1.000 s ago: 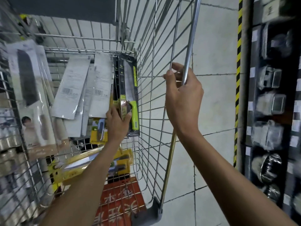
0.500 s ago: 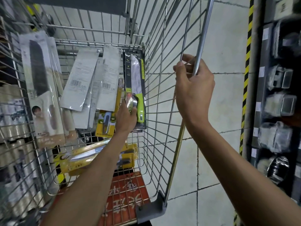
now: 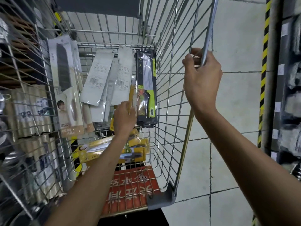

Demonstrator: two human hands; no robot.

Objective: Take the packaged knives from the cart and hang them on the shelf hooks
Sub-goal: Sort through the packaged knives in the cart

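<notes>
Inside the wire cart (image 3: 171, 101), a black pack with a green-handled knife (image 3: 146, 88) leans upright in the far right corner. My left hand (image 3: 124, 118) is just left of it, with the fingers closed on the edge of an upright yellow knife pack (image 3: 130, 95). Up on the cart's right top rail (image 3: 209, 28), my right hand (image 3: 202, 75) keeps a grip. White knife packs (image 3: 97, 79) lean on the far wall. A large white pack with a dark cleaver (image 3: 65, 82) stands at the left. More yellow knife packs (image 3: 104, 150) lie flat on the cart floor.
A red sign (image 3: 130, 190) shows under the cart's near end. Rolls of wrapped goods (image 3: 32, 121) stand left of the cart. At the right, past a yellow-and-black striped post (image 3: 263, 79), a dark shelf (image 3: 290, 98) holds packaged goods. Grey floor tiles (image 3: 236, 111) lie between the cart and that shelf.
My left hand has let go of the black green-handled knife pack and shifted left onto the yellow pack. The black pack now leans in the corner. My right hand stays on the rail.
</notes>
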